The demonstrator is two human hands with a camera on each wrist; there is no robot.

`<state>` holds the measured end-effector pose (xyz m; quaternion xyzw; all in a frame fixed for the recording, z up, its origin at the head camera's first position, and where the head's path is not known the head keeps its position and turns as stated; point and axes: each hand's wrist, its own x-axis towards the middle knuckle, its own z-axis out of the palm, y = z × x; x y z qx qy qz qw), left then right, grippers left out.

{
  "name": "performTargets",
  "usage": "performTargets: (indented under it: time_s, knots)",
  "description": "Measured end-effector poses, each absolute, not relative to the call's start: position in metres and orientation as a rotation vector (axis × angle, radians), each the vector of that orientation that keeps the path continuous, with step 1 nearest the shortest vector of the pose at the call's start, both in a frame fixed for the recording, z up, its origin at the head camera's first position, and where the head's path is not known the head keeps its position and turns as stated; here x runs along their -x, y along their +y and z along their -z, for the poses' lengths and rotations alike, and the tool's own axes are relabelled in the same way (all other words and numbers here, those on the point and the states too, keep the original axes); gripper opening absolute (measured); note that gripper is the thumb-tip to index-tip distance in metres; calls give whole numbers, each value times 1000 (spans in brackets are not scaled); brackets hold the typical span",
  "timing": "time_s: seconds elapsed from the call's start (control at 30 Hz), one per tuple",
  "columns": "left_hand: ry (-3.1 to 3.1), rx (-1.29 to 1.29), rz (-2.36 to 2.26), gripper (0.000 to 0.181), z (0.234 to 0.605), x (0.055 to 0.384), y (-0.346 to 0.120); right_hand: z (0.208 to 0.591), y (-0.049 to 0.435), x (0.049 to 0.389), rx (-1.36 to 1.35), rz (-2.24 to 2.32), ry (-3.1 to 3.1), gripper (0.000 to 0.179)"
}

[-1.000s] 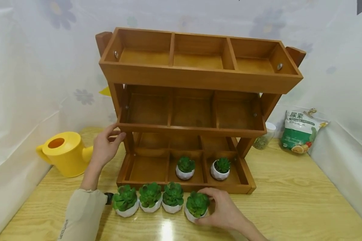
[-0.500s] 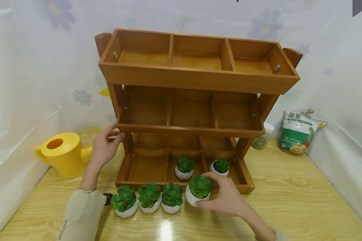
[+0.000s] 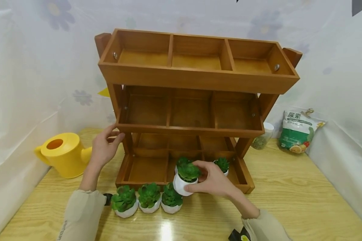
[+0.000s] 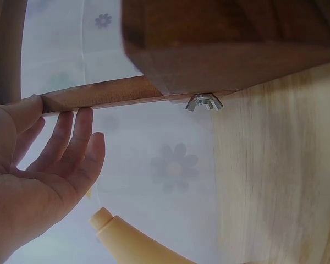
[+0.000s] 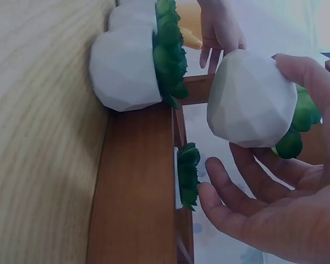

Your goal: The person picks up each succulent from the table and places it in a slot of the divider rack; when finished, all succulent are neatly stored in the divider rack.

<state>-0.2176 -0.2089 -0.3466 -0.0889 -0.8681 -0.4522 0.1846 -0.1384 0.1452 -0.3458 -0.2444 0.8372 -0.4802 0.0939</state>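
My right hand (image 3: 212, 179) holds a potted succulent (image 3: 181, 184) by its white faceted pot, lifted in front of the shelf's bottom tier. The same pot (image 5: 252, 99) shows between thumb and fingers in the right wrist view. My left hand (image 3: 106, 145) rests against the left side of the wooden tiered shelf (image 3: 196, 80); its fingertips touch a wooden bar (image 4: 107, 93) in the left wrist view. Three more potted succulents (image 3: 125, 201) stand in a row before the shelf. In the bottom tier, one succulent (image 3: 182, 161) is partly hidden behind the held plant, another (image 3: 222, 164) partly behind my right hand.
A yellow watering can (image 3: 67, 155) stands left of the shelf. Behind its right side are a clear jar (image 3: 263, 137) with a white lid and a green and white bag (image 3: 298, 132) closed with a clip. The wood-grain table (image 3: 298, 187) extends to the right.
My right hand has lifted the potted succulent from the right end of the row and moved it up and left toward the bottom tier's middle. My left hand stays at the shelf.
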Motion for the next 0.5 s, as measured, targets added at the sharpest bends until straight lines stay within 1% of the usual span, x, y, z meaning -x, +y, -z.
performTargets:
  time_s: [0.13, 0.3, 0.5]
  knots:
    - [-2449, 248, 1280, 49, 346, 216, -209, 339, 140, 144, 736, 1376, 2512, 53]
    - [-2445, 253, 1282, 49, 345, 216, -209, 333, 134, 149, 691, 1332, 2539, 60]
    - [-2452, 241, 1289, 49, 346, 216, -209, 328, 125, 156, 763, 1319, 2562, 50]
